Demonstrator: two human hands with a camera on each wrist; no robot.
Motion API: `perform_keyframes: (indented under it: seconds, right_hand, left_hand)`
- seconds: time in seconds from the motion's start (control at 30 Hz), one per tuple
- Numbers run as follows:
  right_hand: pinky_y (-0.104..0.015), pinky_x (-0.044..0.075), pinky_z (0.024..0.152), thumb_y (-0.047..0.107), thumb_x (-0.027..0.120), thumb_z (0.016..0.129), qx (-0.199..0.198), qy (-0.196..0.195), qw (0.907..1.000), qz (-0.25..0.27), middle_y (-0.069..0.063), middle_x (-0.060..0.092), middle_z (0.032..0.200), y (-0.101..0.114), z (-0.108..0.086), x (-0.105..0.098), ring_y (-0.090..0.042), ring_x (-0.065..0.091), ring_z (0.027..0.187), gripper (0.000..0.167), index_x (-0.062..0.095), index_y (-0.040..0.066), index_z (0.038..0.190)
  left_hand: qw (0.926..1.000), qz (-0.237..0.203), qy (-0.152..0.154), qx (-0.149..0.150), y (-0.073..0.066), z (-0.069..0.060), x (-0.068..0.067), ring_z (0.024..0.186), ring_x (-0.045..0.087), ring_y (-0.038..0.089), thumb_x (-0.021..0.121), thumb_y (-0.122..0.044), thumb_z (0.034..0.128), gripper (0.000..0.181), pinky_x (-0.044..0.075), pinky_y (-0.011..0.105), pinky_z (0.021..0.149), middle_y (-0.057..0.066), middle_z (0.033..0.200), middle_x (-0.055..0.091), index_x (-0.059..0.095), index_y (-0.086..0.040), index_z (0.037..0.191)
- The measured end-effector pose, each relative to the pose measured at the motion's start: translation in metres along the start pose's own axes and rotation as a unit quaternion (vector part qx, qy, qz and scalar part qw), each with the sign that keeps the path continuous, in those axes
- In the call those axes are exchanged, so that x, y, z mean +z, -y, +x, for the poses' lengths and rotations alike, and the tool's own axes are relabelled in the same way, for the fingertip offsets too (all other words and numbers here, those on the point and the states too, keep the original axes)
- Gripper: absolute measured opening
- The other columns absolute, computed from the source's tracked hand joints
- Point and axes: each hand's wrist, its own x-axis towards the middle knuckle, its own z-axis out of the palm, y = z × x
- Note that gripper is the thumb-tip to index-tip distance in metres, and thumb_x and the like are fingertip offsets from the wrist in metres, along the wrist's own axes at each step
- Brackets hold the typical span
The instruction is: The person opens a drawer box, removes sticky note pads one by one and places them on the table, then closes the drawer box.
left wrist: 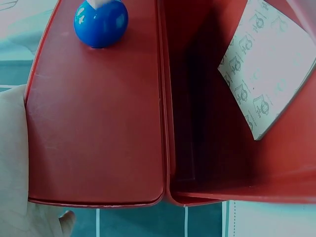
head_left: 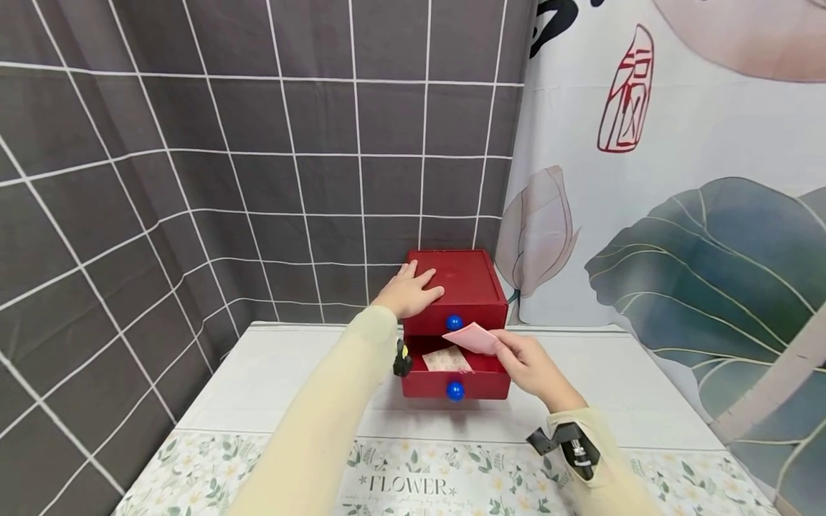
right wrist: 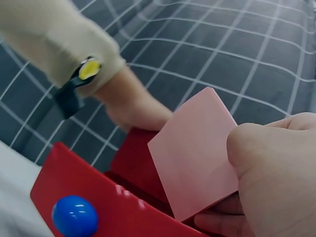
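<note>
A red two-drawer box (head_left: 452,276) stands at the back of the table, its lower drawer (head_left: 422,385) pulled out. My left hand (head_left: 408,292) rests on the left of the box top with fingers spread. Between the thumb and fingers of my right hand (head_left: 525,362) is a pink sticky-note pad (head_left: 474,337), also seen as a pink square pad (right wrist: 195,153) in the right wrist view. It is held above the open drawer. Inside that drawer lies a pale printed paper pad (left wrist: 269,64). Each drawer front has a blue knob (head_left: 454,390).
A white tabletop (head_left: 303,358) with a floral cloth (head_left: 400,484) along its front carries the box. Behind it hangs a dark grid-patterned curtain (head_left: 323,179). To the right is a white curtain (head_left: 561,129) with leaf prints.
</note>
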Motion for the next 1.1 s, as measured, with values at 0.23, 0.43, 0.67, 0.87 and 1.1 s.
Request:
perform_keyframes:
  seconds: [0.23, 0.43, 0.67, 0.87, 1.1]
  right_hand:
    - [-0.016, 0.054, 0.084, -0.008, 0.050, 0.100, -0.008, -0.068, 0.9957, 0.063, -0.021, 0.072, 0.112, -0.012, -0.013, -0.008, -0.008, 0.070, 0.096, 0.027, 0.068, -0.007, 0.121]
    - [-0.012, 0.053, 0.082, -0.011, 0.045, 0.101, 0.015, -0.129, 0.9867, 0.097, -0.033, 0.068, 0.111, -0.019, -0.026, -0.014, 0.006, 0.066, 0.094, 0.026, 0.065, -0.014, 0.118]
    - [-0.010, 0.052, 0.080, -0.008, 0.044, 0.102, 0.058, -0.186, 0.9779, 0.077, -0.036, 0.067, 0.108, -0.029, -0.036, -0.030, 0.010, 0.066, 0.087, 0.027, 0.064, -0.017, 0.118]
    - [-0.006, 0.049, 0.080, -0.003, 0.044, 0.104, 0.103, -0.201, 0.9729, 0.047, -0.034, 0.068, 0.109, -0.040, -0.044, -0.038, 0.013, 0.064, 0.084, 0.029, 0.064, -0.015, 0.120]
    - [-0.005, 0.048, 0.078, 0.002, 0.043, 0.105, 0.138, -0.208, 0.9681, 0.024, -0.031, 0.069, 0.110, -0.060, -0.047, -0.032, 0.015, 0.062, 0.084, 0.030, 0.066, -0.012, 0.119]
  left_hand:
    - [1.0000, -0.001, -0.002, -0.001, -0.001, 0.003, 0.001, 0.156, 0.003, 0.031, 0.040, -0.058, 0.1008, 0.068, 0.014, 0.049, 0.124, 0.012, 0.170, 0.009, 0.030, -0.027, 0.161]
    - [1.0000, -0.003, 0.004, 0.005, -0.001, 0.003, 0.004, 0.156, 0.003, 0.032, 0.041, -0.058, 0.1008, 0.069, 0.013, 0.048, 0.124, 0.013, 0.170, 0.009, 0.029, -0.026, 0.161]
    - [0.9999, -0.012, -0.001, 0.004, 0.001, 0.003, 0.006, 0.156, 0.004, 0.031, 0.042, -0.057, 0.1006, 0.069, 0.014, 0.048, 0.124, 0.012, 0.170, 0.010, 0.030, -0.027, 0.161]
    - [0.9999, -0.012, -0.003, -0.001, 0.004, 0.002, 0.007, 0.156, 0.004, 0.031, 0.042, -0.058, 0.1002, 0.069, 0.017, 0.051, 0.123, 0.012, 0.170, 0.011, 0.030, -0.028, 0.161]
    - [0.9999, -0.014, -0.004, 0.000, 0.003, 0.002, 0.004, 0.156, 0.004, 0.032, 0.043, -0.057, 0.1002, 0.069, 0.017, 0.052, 0.123, 0.012, 0.170, 0.010, 0.030, -0.027, 0.161]
